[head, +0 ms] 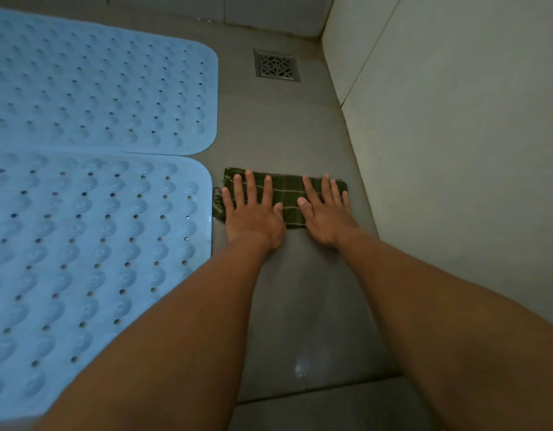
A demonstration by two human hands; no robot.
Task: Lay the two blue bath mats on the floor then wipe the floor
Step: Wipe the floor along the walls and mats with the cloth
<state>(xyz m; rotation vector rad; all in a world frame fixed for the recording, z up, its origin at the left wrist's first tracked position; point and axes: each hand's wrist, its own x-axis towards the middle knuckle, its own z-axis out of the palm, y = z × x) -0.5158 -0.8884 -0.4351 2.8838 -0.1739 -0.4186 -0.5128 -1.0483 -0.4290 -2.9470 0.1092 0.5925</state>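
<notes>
Left hand (253,214) and right hand (326,214), fingers flat and grasping nothing, press a folded dark-green checked cloth (286,194) onto seemingly wet grey floor (300,306) beside two dimpled blue rubber bath mats (98,244).

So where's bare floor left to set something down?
Free: floor between cloth and drain, and the strip behind the left hand and right hand. Crowded: far mat and near mat cover the left; the cloth nearly spans mat to wall.

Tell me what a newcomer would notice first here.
A far blue dimpled rubber bath mat and a near blue dimpled rubber bath mat cover the left of the grey floor. Beside them, the left hand and right hand press flat on a dark green checked cloth. A square metal drain sits beyond.
</notes>
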